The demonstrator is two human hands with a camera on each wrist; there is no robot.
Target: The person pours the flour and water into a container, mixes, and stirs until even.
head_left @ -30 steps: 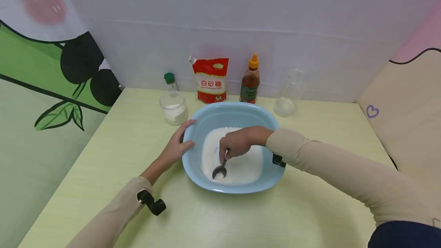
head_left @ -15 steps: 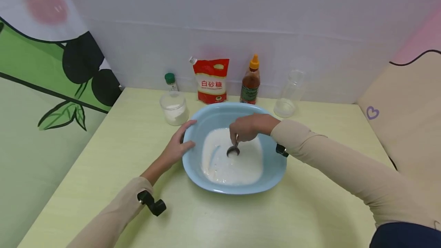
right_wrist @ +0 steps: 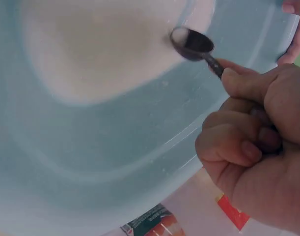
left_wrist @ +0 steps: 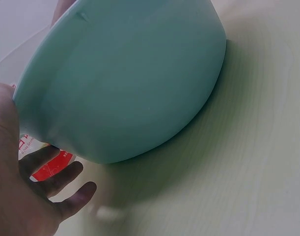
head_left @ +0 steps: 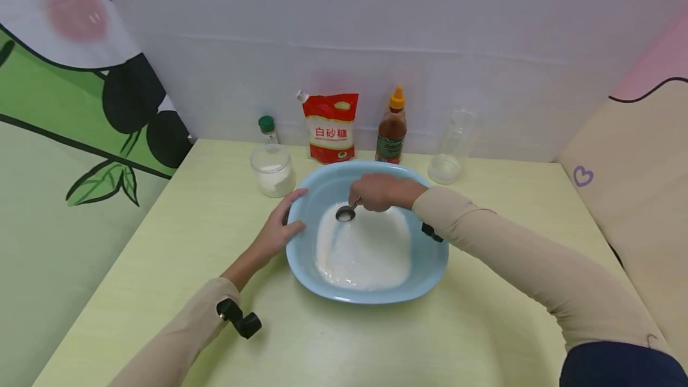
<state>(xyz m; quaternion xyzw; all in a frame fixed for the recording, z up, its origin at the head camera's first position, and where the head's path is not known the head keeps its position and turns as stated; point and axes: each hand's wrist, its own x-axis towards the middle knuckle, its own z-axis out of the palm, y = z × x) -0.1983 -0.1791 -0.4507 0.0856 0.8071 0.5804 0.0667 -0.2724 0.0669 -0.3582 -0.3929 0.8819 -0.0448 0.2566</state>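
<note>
A light-blue plastic basin (head_left: 306, 291) stands on the table with a glossy, milky-white layer (head_left: 371, 255) across its bottom. My left hand (head_left: 274, 232) holds the basin's left rim; in the left wrist view several of its fingers (left_wrist: 66, 179) spread below the rim, outside the wall. Over the far part of the white layer, my right hand (head_left: 378, 192) pinches a dark metal spoon (head_left: 345, 214) by its handle. The right wrist view shows the spoon's bowl (right_wrist: 193, 44) tilted above the white layer, some white in it. That hand's other fingers (right_wrist: 228, 142) are curled into the palm.
Behind the basin stand a clear jar (head_left: 273, 172) with white contents, a green-capped bottle (head_left: 267, 127), a red sugar pouch (head_left: 331, 130), a sauce bottle (head_left: 391, 130) with an orange nozzle cap, and a clear glass container (head_left: 448, 154). A pale wall curtain (head_left: 344, 28) closes off the table's back.
My right hand has lifted the spoon from the near left of the white layer, moving it away from me and then a little left. The left hand keeps its place on the rim.
</note>
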